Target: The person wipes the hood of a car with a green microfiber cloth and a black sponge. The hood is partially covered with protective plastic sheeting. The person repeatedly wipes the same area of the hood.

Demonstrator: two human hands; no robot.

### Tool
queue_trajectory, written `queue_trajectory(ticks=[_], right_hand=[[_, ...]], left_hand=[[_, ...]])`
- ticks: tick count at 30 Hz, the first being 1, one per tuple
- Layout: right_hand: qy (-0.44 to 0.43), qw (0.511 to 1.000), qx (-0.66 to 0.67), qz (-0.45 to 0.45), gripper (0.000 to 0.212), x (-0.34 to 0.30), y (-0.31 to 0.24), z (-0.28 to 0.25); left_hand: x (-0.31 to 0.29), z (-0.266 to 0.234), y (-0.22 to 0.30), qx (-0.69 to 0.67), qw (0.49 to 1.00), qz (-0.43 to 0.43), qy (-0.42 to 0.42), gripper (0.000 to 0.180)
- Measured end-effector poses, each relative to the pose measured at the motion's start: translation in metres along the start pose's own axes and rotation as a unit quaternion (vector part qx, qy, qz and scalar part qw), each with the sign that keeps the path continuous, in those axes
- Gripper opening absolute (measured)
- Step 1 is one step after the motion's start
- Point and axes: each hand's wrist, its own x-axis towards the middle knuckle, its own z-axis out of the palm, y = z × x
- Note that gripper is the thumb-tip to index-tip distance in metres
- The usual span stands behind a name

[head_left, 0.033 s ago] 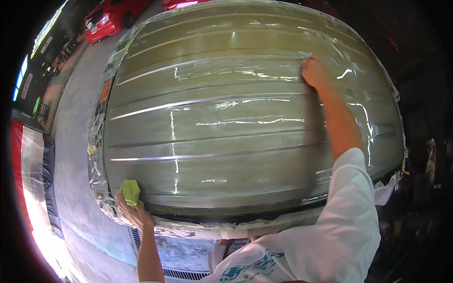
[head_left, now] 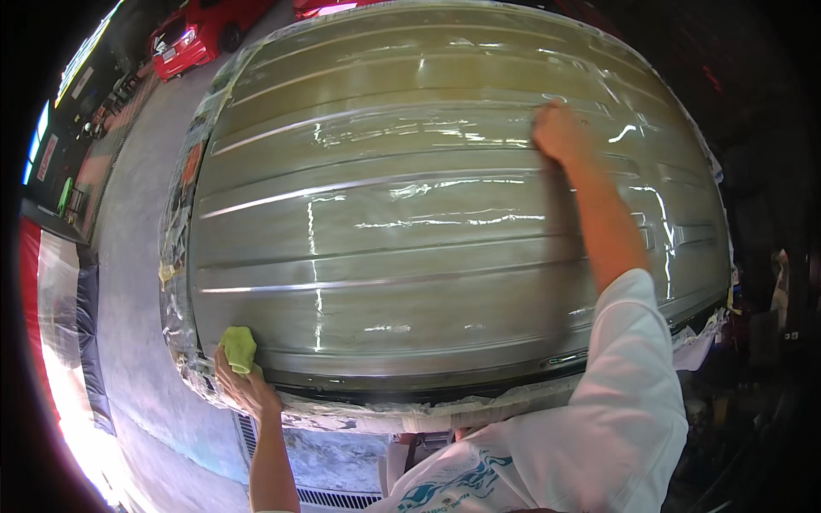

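Observation:
A broad, ribbed vehicle roof point(head_left: 410, 312) with a glossy grey-green surface spreads out before me. My left hand point(head_left: 245, 392) is closed around a folded yellow-green cloth point(head_left: 239, 349) at the roof's near left corner. Across the roof reaches my right arm, and my right hand point(head_left: 560, 132) is down on the surface right of the middle. Its fingers are curled, and whatever lies beneath them is hidden. The arm's dark reflection shows on the panel beside it.
Masking film point(head_left: 175, 295) and tape wrap the roof's edges. A red car point(head_left: 181, 47) stands at the far left on the grey floor point(head_left: 141, 256). A drain grating point(head_left: 338, 498) runs below the near side. Red, white and dark sheets point(head_left: 60, 299) hang at the left.
My right hand has slid a little to the left over the roof, its arm moving with it. The left hand and the cloth stay at the same corner.

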Motion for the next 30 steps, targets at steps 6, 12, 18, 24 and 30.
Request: queue_trajectory(ticks=[6,12,18,24,30], right_hand=[[0.061,0.973,0.063,-0.214,0.023,0.044,-0.228,0.005],[0.104,0.965,0.17,-0.168,0.024,0.037,-0.145,0.021],[0.132,0.985,0.114,0.002,0.024,-0.016,0.114,-0.011],[0.183,0.973,0.133,-0.035,0.024,-0.014,0.108,0.013],[0.127,0.966,0.185,-0.127,0.019,0.004,-0.056,-0.007]], left_hand=[[0.01,0.012,0.02,-0.013,1.0,0.0,-0.008,0.064],[0.018,0.014,-0.008,-0.01,1.0,-0.01,0.002,0.066],[0.006,0.012,-0.001,-0.035,0.999,-0.025,0.028,0.069],[0.008,0.016,-0.007,-0.022,0.999,-0.034,0.024,0.068],[0.014,0.019,-0.003,-0.023,0.999,-0.033,0.018,0.071]])
